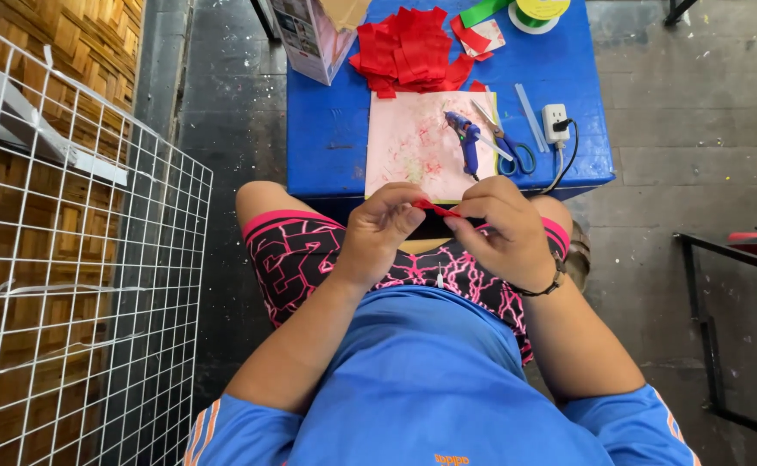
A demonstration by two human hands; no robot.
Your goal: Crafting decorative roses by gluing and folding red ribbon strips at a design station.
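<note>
The person sits at a low blue desk (327, 129) with both hands raised over the lap, working a small red strip (435, 208). The left hand (378, 233) has its grip closed on one end of the strip, thumb against fingertips; the right hand (504, 229) pinches the other end the same way, so the strip spans the short gap between them. The step in hand looks like folding or shaping this piece, which seems to call for steady pressure from both thumbs.

On the desk, a pile of red strips (409, 47) lies at the far side, with a white printed carton (305, 34) to its left, tilted. A pink mat (413, 142) sits near, and on its right edge rest a blue glue gun (465, 138) and scissors (508, 147). A white plug adapter (555, 122) stands further right.
</note>
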